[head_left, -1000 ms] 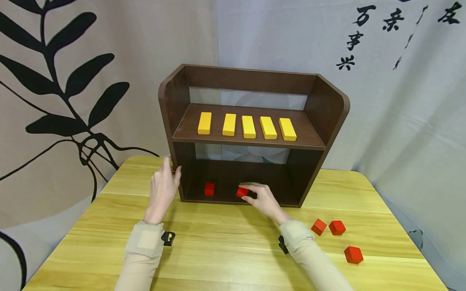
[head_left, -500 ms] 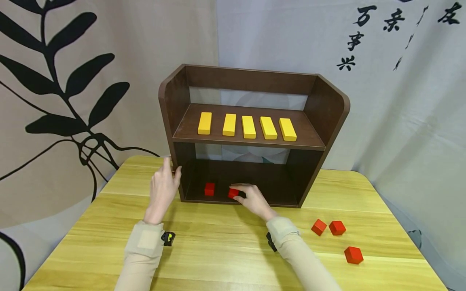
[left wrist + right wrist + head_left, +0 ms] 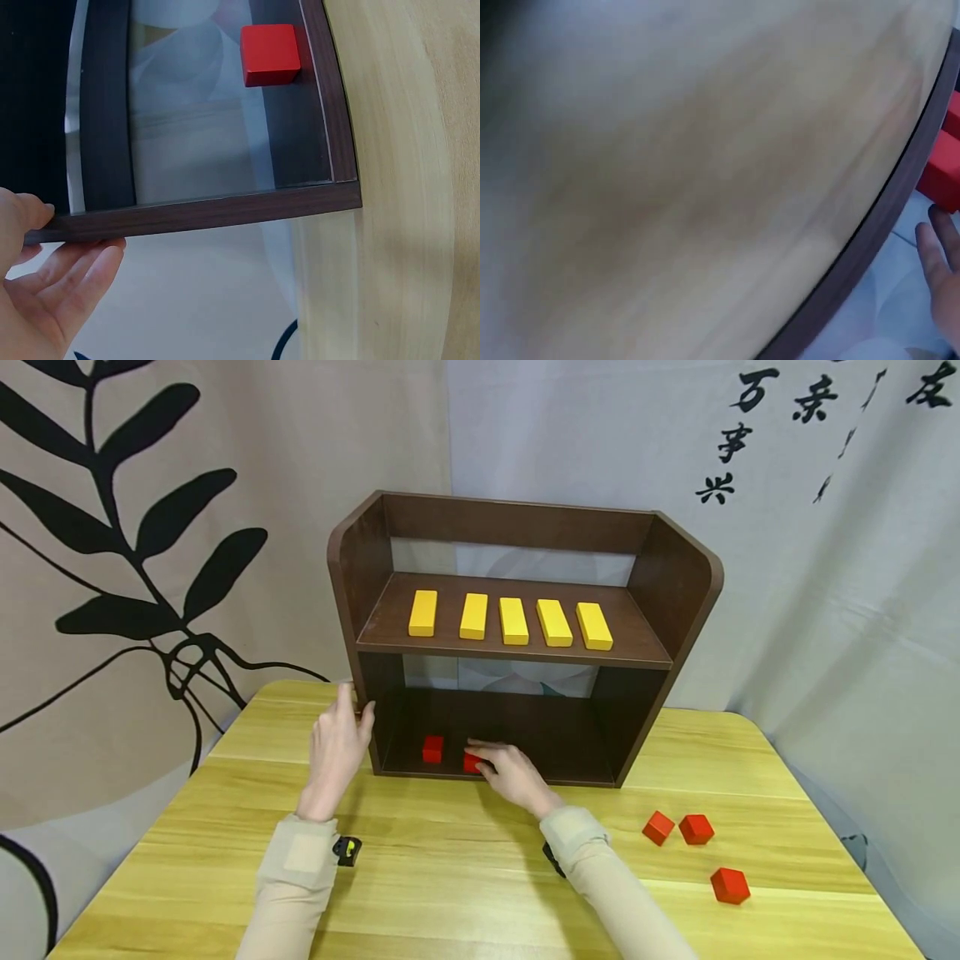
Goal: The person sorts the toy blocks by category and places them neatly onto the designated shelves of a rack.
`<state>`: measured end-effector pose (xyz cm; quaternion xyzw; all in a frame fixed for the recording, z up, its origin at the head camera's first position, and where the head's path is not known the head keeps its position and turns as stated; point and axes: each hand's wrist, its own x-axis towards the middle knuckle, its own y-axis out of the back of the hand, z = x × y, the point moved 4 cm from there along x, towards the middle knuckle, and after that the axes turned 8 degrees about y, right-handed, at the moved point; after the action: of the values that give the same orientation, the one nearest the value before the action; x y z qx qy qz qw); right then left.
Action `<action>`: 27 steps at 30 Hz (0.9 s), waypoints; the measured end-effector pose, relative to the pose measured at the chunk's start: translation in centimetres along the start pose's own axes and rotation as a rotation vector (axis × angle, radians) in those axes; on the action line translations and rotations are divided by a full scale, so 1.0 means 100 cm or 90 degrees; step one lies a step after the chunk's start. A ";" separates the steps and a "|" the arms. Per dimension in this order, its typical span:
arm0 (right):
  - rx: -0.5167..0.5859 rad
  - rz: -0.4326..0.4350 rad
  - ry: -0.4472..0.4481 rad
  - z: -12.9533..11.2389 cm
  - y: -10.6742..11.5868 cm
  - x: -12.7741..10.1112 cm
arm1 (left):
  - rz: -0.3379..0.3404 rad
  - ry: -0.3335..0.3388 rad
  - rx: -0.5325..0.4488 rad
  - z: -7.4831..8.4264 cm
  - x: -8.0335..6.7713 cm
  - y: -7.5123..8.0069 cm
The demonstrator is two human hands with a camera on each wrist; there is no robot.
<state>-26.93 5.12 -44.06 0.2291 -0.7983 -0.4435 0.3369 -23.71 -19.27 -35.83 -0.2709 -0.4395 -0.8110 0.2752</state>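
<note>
My left hand (image 3: pixel 337 747) grips the left side panel of the dark brown shelf (image 3: pixel 525 652). In the left wrist view the thumb lies on one side of the panel and the fingers (image 3: pixel 94 277) on the other. On the lower board one red cube (image 3: pixel 432 749) sits at the left. To its right is a second red cube (image 3: pixel 472 764), partly hidden by my right hand (image 3: pixel 517 777). That hand's fingers are loosely spread around the cube, the index above it. In the right wrist view its straight fingertips lie beside the red cube (image 3: pixel 943 169).
Several yellow blocks (image 3: pixel 514 622) stand in a spaced row on the upper board. Three more red cubes (image 3: pixel 697 829) lie on the wooden table (image 3: pixel 420 877) at the right. A printed curtain (image 3: pixel 570 427) hangs behind the shelf.
My right hand has moved left along the lower board, bringing the second red cube nearer to the first. Its fingers have since loosened from the cube. The left hand stays put.
</note>
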 end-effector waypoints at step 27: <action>-0.134 -0.048 0.037 -0.022 -0.001 -0.010 | 0.002 -0.009 -0.005 0.000 0.000 0.001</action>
<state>-24.63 4.51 -43.67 0.2351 -0.7282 -0.5304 0.3649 -23.66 -19.26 -35.77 -0.2785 -0.4377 -0.8104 0.2721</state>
